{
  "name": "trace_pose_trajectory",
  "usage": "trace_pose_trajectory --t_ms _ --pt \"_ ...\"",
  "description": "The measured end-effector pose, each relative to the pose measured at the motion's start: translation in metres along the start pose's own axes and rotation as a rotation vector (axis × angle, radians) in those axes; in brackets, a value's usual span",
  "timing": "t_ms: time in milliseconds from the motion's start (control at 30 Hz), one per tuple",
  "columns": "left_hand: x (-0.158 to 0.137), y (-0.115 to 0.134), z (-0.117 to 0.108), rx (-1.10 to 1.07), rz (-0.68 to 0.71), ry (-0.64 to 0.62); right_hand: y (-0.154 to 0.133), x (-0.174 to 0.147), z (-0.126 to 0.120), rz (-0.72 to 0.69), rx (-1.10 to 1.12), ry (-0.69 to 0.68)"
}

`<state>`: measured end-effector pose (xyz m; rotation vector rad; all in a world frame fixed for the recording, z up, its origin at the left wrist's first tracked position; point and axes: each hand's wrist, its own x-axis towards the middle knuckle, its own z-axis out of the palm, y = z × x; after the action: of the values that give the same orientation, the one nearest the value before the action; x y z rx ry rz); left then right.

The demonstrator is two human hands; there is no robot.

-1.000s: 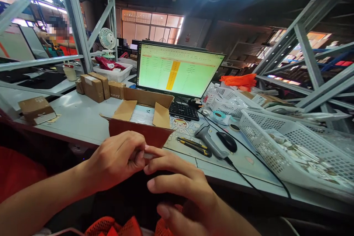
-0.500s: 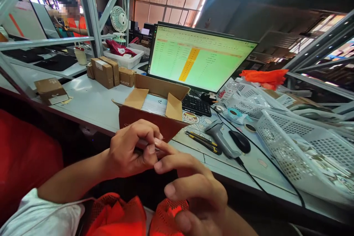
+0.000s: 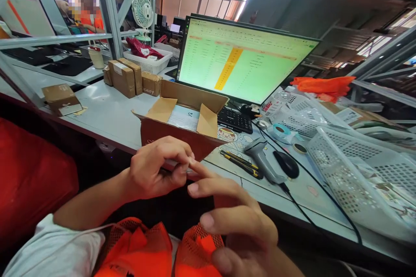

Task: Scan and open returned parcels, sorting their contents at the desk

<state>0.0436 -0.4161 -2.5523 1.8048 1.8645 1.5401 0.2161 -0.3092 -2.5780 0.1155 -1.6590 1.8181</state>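
My left hand (image 3: 159, 168) is closed, its thumb and fingers pressed together at the tip of one finger of my right hand. Whether anything small lies in that pinch is hidden. My right hand (image 3: 240, 216) has its other fingers spread apart and curved, with nothing among them. Just beyond both hands an open cardboard box (image 3: 182, 147) stands on the desk, flaps folded out. Inside it shows a whitish wrapped item (image 3: 183, 117) with a dark mark on it.
A barcode scanner (image 3: 264, 161), yellow-black cutters (image 3: 240, 164) and a mouse (image 3: 286, 164) lie right of the box. Behind stand a monitor (image 3: 260, 65) and a keyboard (image 3: 234, 120). White baskets (image 3: 325, 173) fill the right side; small cartons (image 3: 121, 78) stand left. A co-worker (image 3: 91, 17) is far left.
The view has shifted slightly, so the desk items sit a little differently in the picture. Both hands keep nearly the same pose, fingertips still touching.
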Motion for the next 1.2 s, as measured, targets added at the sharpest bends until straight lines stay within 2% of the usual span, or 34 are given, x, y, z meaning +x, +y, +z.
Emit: trace_pose_trajectory --t_ms 67,233,333,467,633,800,900,1000,1133,1200 --pt "0.005 -0.002 -0.01 0.117 0.039 -0.121 -0.003 0.004 -0.009 -0.009 -0.097 -0.06" --pt "0.021 0.006 -0.028 0.451 0.103 -0.438 -0.007 0.017 -0.023 -0.078 -0.353 -0.329" --pt "0.02 0.011 -0.031 0.504 0.082 -0.488 -0.005 0.019 -0.022 -0.09 -0.357 -0.384" --pt "-0.002 0.014 -0.034 0.36 -0.072 -0.366 0.004 0.01 -0.011 -0.08 -0.167 -0.323" --pt "-0.053 0.019 -0.021 0.057 -0.42 -0.106 0.026 -0.017 0.012 -0.061 0.088 -0.182" --pt "-0.106 0.027 0.007 -0.171 -0.764 0.098 0.038 -0.055 0.035 0.154 0.242 -0.106" --pt "-0.125 0.03 0.013 -0.174 -0.857 0.153 0.038 -0.072 0.041 0.235 0.248 -0.077" --pt "-0.128 0.029 0.004 -0.043 -0.789 0.037 0.037 -0.079 0.039 0.239 0.197 -0.083" --pt "-0.113 0.024 -0.015 0.276 -0.456 -0.276 0.035 -0.077 0.03 0.184 0.034 -0.163" --pt "-0.101 0.023 -0.02 0.391 -0.308 -0.394 0.034 -0.074 0.026 0.15 -0.063 -0.231"
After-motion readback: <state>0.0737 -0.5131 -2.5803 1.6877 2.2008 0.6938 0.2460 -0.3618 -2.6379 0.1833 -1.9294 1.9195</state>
